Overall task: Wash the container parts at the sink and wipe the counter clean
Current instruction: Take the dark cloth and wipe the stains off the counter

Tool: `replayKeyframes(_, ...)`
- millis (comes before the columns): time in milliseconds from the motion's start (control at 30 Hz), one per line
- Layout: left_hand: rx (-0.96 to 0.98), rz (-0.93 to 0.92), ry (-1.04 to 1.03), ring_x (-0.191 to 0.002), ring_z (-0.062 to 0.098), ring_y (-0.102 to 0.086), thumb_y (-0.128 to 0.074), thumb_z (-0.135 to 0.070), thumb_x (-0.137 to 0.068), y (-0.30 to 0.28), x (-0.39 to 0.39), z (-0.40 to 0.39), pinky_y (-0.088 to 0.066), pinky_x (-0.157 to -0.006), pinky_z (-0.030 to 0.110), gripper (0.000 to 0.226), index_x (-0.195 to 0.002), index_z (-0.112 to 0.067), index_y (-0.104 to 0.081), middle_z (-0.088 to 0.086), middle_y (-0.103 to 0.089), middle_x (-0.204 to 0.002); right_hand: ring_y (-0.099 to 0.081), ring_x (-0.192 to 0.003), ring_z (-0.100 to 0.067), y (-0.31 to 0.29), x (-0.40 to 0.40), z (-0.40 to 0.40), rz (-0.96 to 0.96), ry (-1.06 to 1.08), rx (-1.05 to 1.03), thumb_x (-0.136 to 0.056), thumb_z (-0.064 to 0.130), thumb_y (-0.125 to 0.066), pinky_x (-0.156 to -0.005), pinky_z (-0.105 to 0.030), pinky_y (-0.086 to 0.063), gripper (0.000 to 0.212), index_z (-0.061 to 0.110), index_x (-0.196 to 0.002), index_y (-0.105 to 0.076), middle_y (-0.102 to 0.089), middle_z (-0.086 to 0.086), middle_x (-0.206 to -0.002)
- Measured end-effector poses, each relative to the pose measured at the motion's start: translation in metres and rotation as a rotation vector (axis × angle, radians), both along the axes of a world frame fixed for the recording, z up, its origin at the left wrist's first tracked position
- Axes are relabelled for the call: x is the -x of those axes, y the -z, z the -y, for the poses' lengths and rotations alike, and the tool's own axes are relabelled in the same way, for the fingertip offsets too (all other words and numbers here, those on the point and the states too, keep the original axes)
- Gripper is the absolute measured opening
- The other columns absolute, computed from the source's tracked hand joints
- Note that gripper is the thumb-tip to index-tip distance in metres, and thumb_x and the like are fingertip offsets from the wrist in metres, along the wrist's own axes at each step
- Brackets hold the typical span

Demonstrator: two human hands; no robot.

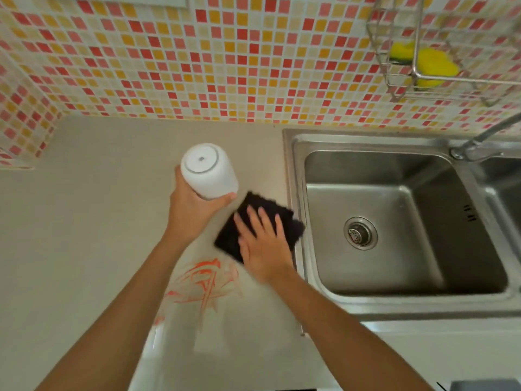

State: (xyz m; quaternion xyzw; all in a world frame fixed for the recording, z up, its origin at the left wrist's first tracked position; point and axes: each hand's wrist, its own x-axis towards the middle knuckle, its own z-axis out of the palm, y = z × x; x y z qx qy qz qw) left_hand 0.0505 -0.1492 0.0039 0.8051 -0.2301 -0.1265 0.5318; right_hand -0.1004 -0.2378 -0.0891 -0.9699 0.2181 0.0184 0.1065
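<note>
Two hands work on the beige counter (84,221). My left hand (191,213) curls around the white container (208,170), held off the surface, its long axis pointing toward eleven o'clock with the flat base facing me. My right hand (262,244) presses flat, fingers straight, on the black cloth (253,218), just left of the steel sink (394,221). Orange smears (205,283) lie at six o'clock from the cloth. Mosaic tiles (197,66) back the counter; a wire rack (423,66) holds a yellow sponge (434,66).
</note>
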Motion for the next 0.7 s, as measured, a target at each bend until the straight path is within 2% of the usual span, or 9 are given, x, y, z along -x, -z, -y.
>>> replayKeyframes(100, -0.026, 0.058, -0.008, -0.116, 0.007, -0.053, -0.092, -0.035, -0.057, -0.008, -0.019, -0.038, -0.046, -0.094, 0.028, 0.104, -0.141, -0.028, -0.031, -0.012, -0.053, -0.132, 0.002, -0.148, -0.025, 0.001, -0.067, 0.046, -0.059, 0.184, -0.054, -0.101, 0.04, -0.016, -0.117, -0.049, 0.005, 0.054, 0.029, -0.153, -0.005, -0.003, -0.003, -0.162)
replayKeyframes(167, -0.028, 0.066, -0.01, -0.116, 0.008, -0.056, -0.091, -0.04, -0.055, -0.011, -0.03, -0.064, -0.05, -0.095, 0.034, 0.104, -0.14, -0.032, -0.032, -0.011, -0.055, -0.132, 0.003, -0.148, -0.025, 0.004, -0.061, 0.04, -0.072, 0.209, -0.031, -0.102, 0.04, -0.014, -0.117, -0.047, 0.005, 0.055, 0.027, -0.154, -0.003, -0.001, -0.004, -0.162)
replayKeyframes(300, -0.037, 0.061, -0.063, -0.115, 0.007, -0.056, -0.091, -0.039, -0.056, -0.013, -0.037, -0.099, -0.05, -0.098, 0.043, 0.102, -0.139, -0.032, -0.034, -0.012, -0.056, -0.13, -0.019, -0.145, -0.031, 0.001, 0.032, -0.045, 0.029, 0.173, -0.007, -0.098, 0.036, -0.028, -0.117, -0.052, -0.014, 0.056, 0.022, -0.151, -0.023, -0.02, -0.01, -0.159)
replayKeyframes(400, -0.053, 0.056, -0.104, -0.115, 0.009, -0.057, -0.087, -0.049, -0.051, -0.007, -0.033, -0.116, -0.051, -0.096, 0.045, 0.104, -0.139, -0.033, -0.034, -0.012, -0.056, -0.13, -0.033, -0.14, -0.033, -0.002, 0.079, -0.108, 0.008, 0.186, -0.016, -0.092, 0.038, -0.033, -0.11, -0.055, -0.023, 0.058, 0.024, -0.148, -0.034, -0.031, -0.01, -0.154)
replayKeyframes(533, -0.057, 0.033, -0.097, -0.115, 0.01, -0.057, -0.088, -0.047, -0.052, 0.006, -0.027, -0.129, -0.052, -0.094, 0.045, 0.102, -0.139, -0.034, -0.034, -0.012, -0.056, -0.129, -0.03, -0.14, -0.033, -0.001, 0.01, -0.069, -0.012, 0.21, 0.003, -0.093, 0.041, -0.029, -0.105, -0.061, -0.027, 0.057, 0.031, -0.15, -0.026, -0.031, -0.011, -0.154)
replayKeyframes(567, -0.058, 0.027, -0.101, -0.115, 0.01, -0.057, -0.088, -0.046, -0.053, 0.008, -0.025, -0.131, -0.052, -0.094, 0.045, 0.102, -0.139, -0.034, -0.035, -0.012, -0.057, -0.129, -0.025, -0.141, -0.033, -0.002, -0.02, -0.049, -0.016, 0.241, -0.005, -0.093, 0.042, -0.028, -0.105, -0.062, -0.024, 0.058, 0.034, -0.15, -0.022, -0.027, -0.011, -0.155)
replayKeyframes(633, -0.059, 0.026, -0.109, -0.116, 0.01, -0.057, -0.089, -0.045, -0.054, 0.011, -0.025, -0.133, -0.051, -0.096, 0.046, 0.101, -0.139, -0.032, -0.036, -0.011, -0.057, -0.13, -0.011, -0.146, -0.033, -0.002, -0.077, -0.012, -0.043, 0.311, -0.04, -0.094, 0.043, -0.024, -0.109, -0.066, -0.006, 0.058, 0.037, -0.151, -0.013, -0.016, -0.01, -0.159)
replayKeyframes(700, -0.061, 0.034, -0.118, -0.116, 0.009, -0.057, -0.09, -0.043, -0.054, 0.011, -0.026, -0.134, -0.05, -0.097, 0.046, 0.101, -0.139, -0.032, -0.035, -0.012, -0.056, -0.13, 0.002, -0.147, -0.031, 0.003, -0.103, 0.007, -0.086, 0.323, -0.013, -0.096, 0.042, -0.017, -0.111, -0.064, 0.008, 0.058, 0.034, -0.153, -0.005, -0.004, -0.008, -0.161)
